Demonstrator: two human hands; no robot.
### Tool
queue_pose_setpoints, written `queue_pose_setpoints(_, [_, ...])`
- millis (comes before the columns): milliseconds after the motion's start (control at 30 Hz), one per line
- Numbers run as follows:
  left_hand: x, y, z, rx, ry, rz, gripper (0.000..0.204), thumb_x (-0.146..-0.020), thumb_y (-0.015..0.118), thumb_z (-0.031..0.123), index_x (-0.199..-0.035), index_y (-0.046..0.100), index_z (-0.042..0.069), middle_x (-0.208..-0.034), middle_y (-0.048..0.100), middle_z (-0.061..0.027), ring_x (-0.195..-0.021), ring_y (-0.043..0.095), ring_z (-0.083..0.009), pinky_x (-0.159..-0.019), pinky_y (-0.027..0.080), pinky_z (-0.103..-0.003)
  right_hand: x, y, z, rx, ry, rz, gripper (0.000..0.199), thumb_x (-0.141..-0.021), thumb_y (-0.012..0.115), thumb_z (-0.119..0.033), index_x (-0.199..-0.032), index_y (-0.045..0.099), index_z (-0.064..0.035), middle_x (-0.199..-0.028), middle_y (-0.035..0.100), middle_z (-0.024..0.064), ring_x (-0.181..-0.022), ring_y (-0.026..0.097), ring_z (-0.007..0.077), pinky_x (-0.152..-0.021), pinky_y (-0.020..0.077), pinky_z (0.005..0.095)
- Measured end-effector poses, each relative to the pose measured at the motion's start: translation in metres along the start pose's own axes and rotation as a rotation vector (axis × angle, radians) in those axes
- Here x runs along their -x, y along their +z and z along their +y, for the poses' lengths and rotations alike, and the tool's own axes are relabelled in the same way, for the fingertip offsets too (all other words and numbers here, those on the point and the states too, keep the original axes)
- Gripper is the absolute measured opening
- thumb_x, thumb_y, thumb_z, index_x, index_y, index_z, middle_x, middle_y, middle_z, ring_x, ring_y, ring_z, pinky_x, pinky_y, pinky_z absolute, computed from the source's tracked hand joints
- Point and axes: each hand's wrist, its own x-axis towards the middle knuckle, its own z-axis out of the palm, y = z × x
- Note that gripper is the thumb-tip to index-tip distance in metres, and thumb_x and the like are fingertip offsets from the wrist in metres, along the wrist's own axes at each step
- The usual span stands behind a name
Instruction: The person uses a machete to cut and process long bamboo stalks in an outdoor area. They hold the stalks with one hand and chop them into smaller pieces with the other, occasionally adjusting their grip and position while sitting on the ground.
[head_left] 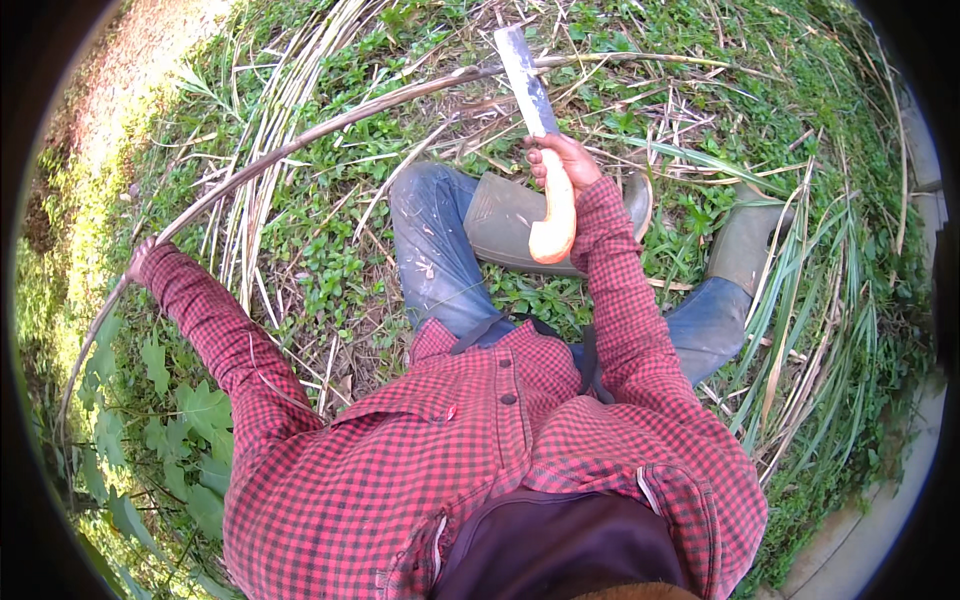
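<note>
My right hand (568, 165) grips a machete (525, 82) where its pale orange, hooked handle (556, 215) meets the blade. The flat metal blade points away from me, stained dark along part of its length. Out to the left, my left hand (147, 262) is closed round a long, brownish, bending stalk (330, 124). That stalk arcs from the lower left up across the ground to the far right, thinning toward its far end. The blade crosses over the stalk in the picture; whether they touch I cannot tell.
Several long dry stalks (262, 185) lie bundled at the left. Long green blades of grass (825, 315) are heaped at my right. Beside my left arm grows a broad-leaved plant (200, 410). My rubber boots (510, 222) rest on weedy ground, and a concrete edge (845, 540) runs along the right.
</note>
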Motion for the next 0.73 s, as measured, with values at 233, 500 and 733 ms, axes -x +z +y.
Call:
queue_pose_setpoints(233, [0.064, 0.04, -0.039, -0.066, -0.051, 0.004, 0.041, -0.091, 0.024, 0.038, -0.057, 0.033, 0.017, -0.051, 0.034, 0.0002, -0.042, 0.032, -0.0152, -0.04, 0.034, -0.031, 0.017, 0.033, 0.02, 0.131, -0.092, 0.217, 0.022, -0.077, 0.059, -0.012, -0.092, 0.047, -0.0019, -0.061, 0.052, 0.0058, -0.044, 0.051, 0.0149, -0.039, 0.0451, 0.0314])
queue_pose_setpoints(500, [0.092, 0.065, -0.066, 0.057, -0.043, -0.097, 0.049, -0.091, 0.02, 0.051, -0.062, 0.033, 0.013, -0.052, 0.031, 0.0021, -0.04, 0.027, -0.0121, -0.036, 0.027, -0.025, 0.12, 0.007, -0.038, 0.225, -0.109, 0.248, 0.021, -0.08, 0.057, -0.015, -0.094, 0.051, -0.0003, -0.062, 0.052, 0.0044, -0.044, 0.051, 0.0121, -0.039, 0.0435, 0.0251])
queue_pose_setpoints(733, [0.122, 0.096, -0.088, -0.043, -0.034, -0.063, 0.05, -0.089, 0.022, 0.051, -0.055, 0.03, 0.014, -0.046, 0.027, 0.0013, -0.037, 0.028, -0.0117, -0.037, 0.035, -0.031, 0.155, -0.017, -0.059, 0.524, -0.095, 0.325, 0.022, -0.082, 0.056, -0.016, -0.099, 0.051, -0.0021, -0.059, 0.052, 0.0047, -0.042, 0.051, 0.0131, -0.038, 0.0428, 0.0261])
